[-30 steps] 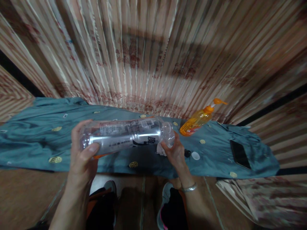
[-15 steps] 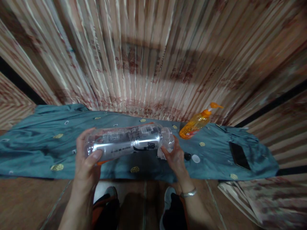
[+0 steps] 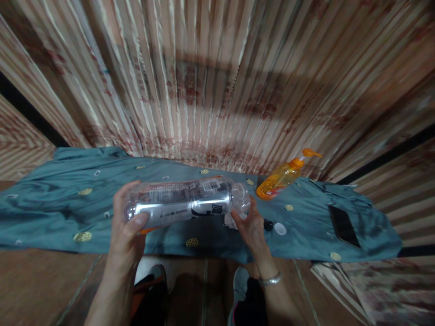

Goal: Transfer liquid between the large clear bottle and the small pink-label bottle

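Observation:
A large clear plastic bottle [image 3: 180, 203] with a silver label lies sideways in the air between my hands, above the cloth. My left hand [image 3: 129, 224] is wrapped round its base, thumb on the near side. At the other end, the fingers of my right hand [image 3: 249, 222] close on the bottle's neck; a silver bracelet [image 3: 271, 279] circles that wrist. Under the neck shows a crumpled whitish piece [image 3: 230, 221], partly hidden, perhaps tissue. Just right of my right hand lie a small black cap [image 3: 268, 225] and a white disc [image 3: 280, 228].
An orange pump bottle [image 3: 278, 181] stands at the back right of the teal cloth [image 3: 81, 194]. Farther right lies a dark phone [image 3: 343, 225]. Striped curtains [image 3: 204, 81] hang behind and at both sides. My shoes [image 3: 240, 280] are on the tiled floor below.
The view has shifted slightly, so everything sits a little farther right. Both hands keep the same hold on the clear bottle, which stays nearly level.

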Tool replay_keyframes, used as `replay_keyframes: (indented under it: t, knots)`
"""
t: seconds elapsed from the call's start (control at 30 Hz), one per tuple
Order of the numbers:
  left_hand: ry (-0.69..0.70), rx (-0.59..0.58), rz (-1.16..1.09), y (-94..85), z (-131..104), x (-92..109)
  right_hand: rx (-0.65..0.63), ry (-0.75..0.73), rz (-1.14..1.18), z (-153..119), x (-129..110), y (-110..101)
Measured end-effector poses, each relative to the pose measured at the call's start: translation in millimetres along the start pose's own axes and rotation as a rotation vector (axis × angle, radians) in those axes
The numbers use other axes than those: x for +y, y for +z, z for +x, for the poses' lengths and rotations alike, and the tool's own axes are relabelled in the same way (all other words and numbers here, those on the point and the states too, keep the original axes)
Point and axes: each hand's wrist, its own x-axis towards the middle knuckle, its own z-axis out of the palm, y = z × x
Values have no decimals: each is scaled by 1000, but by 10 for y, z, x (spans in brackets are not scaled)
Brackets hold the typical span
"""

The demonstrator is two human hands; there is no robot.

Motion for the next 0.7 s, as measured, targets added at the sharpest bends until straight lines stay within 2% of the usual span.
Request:
replay_keyframes:
  t: [0.2, 0.33, 0.5, 0.7]
  knots:
    - [1, 14, -11, 46, -22, 10, -7, 21, 6, 4, -27, -12]
    - [-16, 14, -7, -17, 21, -40, -9, 10, 9, 7, -16, -13]
    - [-15, -54, 24, -98, 68, -89, -2, 0, -12, 16, -1, 3]
    - [-46, 16, -9, 38, 21, 10, -3, -18, -22, 22, 0, 1]
